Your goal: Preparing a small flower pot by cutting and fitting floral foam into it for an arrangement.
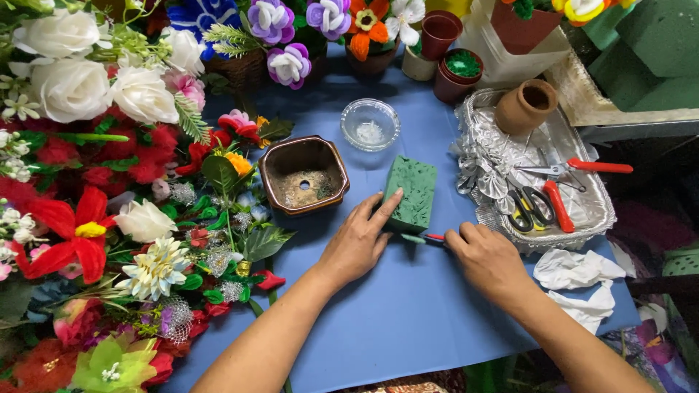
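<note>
Far out past your left fingers, a heap of artificial flowers (95, 182) crowds the edge of the blue desk (408, 313): white roses up top, red blooms in the middle, a pale green one near your elbow. Closer in, just beyond your left fingertips, sits a brown square pot (303, 175), empty, with a drain hole showing in its floor. Above that, further from your fingers, is a small clear glass bowl (370, 124).

Now your left hand (357, 244): palm down on the desk, fingers (386, 207) spread and pressed against the near left side of the green foam block (412, 193), steadying it. The block lies flat on the desk, right between your two hands.

Your right hand (489, 258) is curled, fingers closed around a small cutting tool (426, 237) with a green and red handle, and its tip is touching the block's near edge. You can't see the blade itself.

Just beyond your right fingers is a foil tray (597, 215) holding black-and-yellow scissors (530, 209), red-handled snips (582, 169), crumpled foil and a small clay pot (526, 106). To the right of your right wrist, crumpled white tissue (579, 280) lies on the desk. Further back, well clear of your fingers, stand little terracotta pots (448, 54).
</note>
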